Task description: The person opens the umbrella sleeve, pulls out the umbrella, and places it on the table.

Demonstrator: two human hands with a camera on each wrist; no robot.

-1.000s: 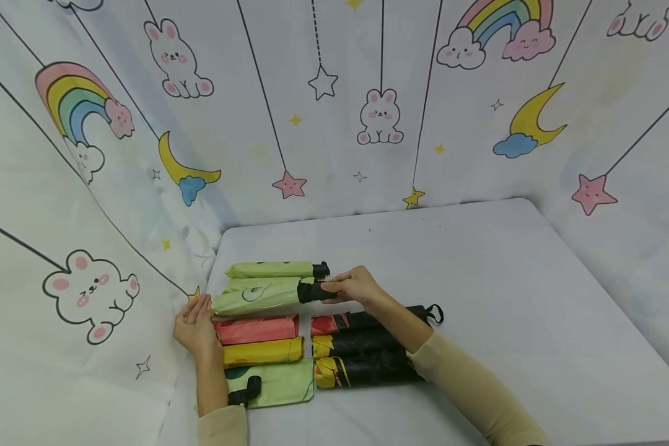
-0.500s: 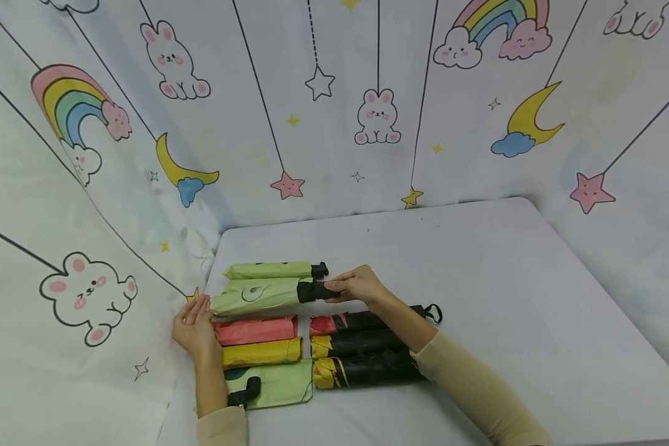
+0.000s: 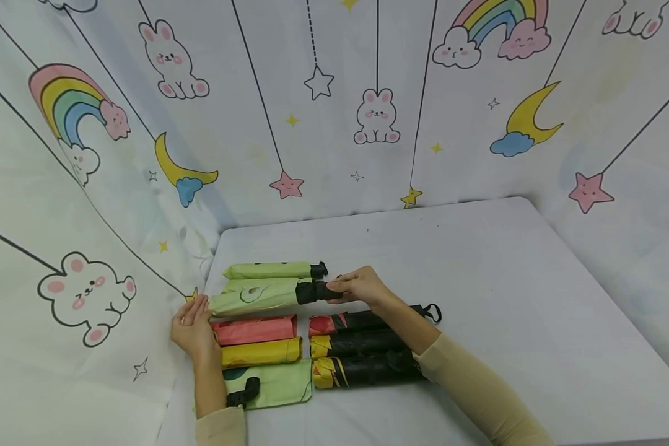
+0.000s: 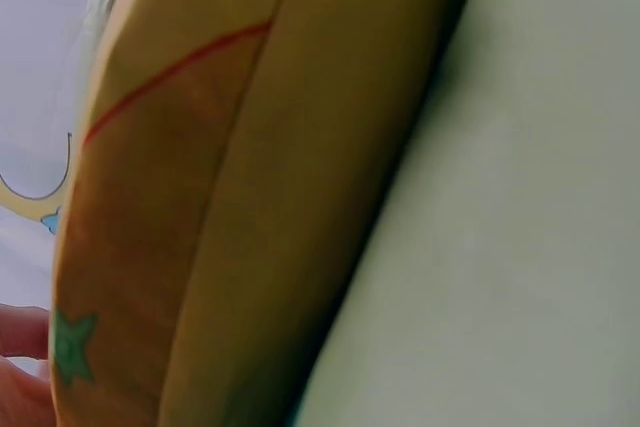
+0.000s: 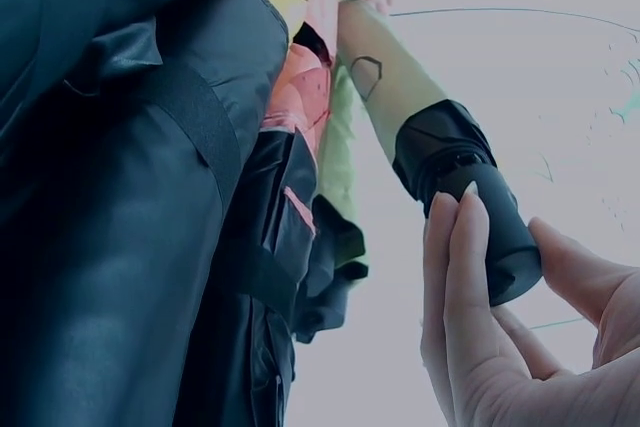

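A light green umbrella (image 3: 259, 300) with an avocado print spans the space between both hands at the table's left side. My right hand (image 3: 362, 289) pinches its black handle (image 5: 485, 232) between thumb and fingertips, seen closely in the right wrist view. My left hand (image 3: 192, 328) pinches the opposite, pale end; its fingertips partly cover that end. A second light green umbrella (image 3: 270, 270) lies just behind. Nearer me lie a red sleeve (image 3: 256, 330) and a yellow sleeve (image 3: 262, 353), the latter filling much of the left wrist view (image 4: 210, 197).
Three black folded umbrellas lie beside the sleeves: one with a red end (image 3: 329, 324), two with yellow ends (image 3: 362, 370). A flat green piece (image 3: 284, 384) with a curved black handle (image 3: 248, 391) over it lies by my left forearm. Printed curtains stand behind the white table (image 3: 496, 279).
My right fingers have slid slightly rightward along the black handle, toward its end. The left hand keeps its hold, and the surrounding umbrellas stay where they were.
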